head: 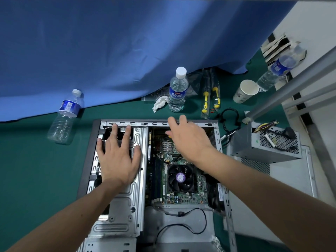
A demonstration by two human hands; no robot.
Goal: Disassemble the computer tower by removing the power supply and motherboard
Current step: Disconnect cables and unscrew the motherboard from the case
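Note:
The open computer tower (225, 202) lies on its side on the green table. Its motherboard (183, 197) sits inside, with a black CPU fan (180, 177) on it. The grey power supply (263, 148) stands outside the case to the right, with cables on top. My left hand (118, 155) rests flat, fingers spread, on the metal drive cage (127, 202) at the case's left. My right hand (187, 137) hovers with fingers extended over the far part of the motherboard, near the case's far rim; a bit of yellow shows under its palm.
Water bottles stand at the far middle (177, 90), far left (65, 117) and far right (278, 70). Yellow-handled screwdrivers (211, 99), a crumpled tissue (160, 103), a paper cup (245, 90) and a loose black cable (229, 117) lie beyond the case. A blue cloth (127, 42) hangs behind.

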